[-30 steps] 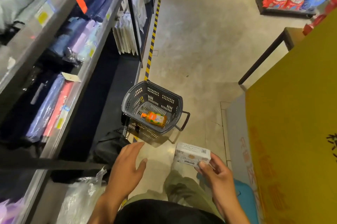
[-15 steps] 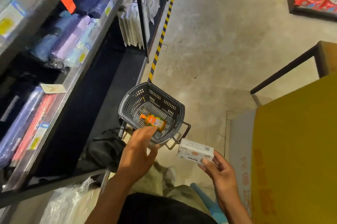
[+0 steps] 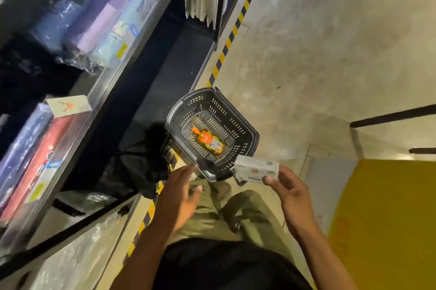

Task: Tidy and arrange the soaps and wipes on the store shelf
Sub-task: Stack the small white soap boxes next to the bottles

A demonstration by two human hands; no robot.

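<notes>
- Left hand [image 3: 180, 195] is still reaching toward the basket [image 3: 236, 122], fingers loose (holding nothing)
- Right hand [image 3: 292, 193] is still pinching the white box [image 3: 256, 169], now at the basket's rim

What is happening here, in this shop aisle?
A person stands in a store aisle beside the shelf. The right hand holds a small white box. The left hand is open and empty, stretched toward the grey basket on the floor, where an orange bottle lies on its side.
</notes>
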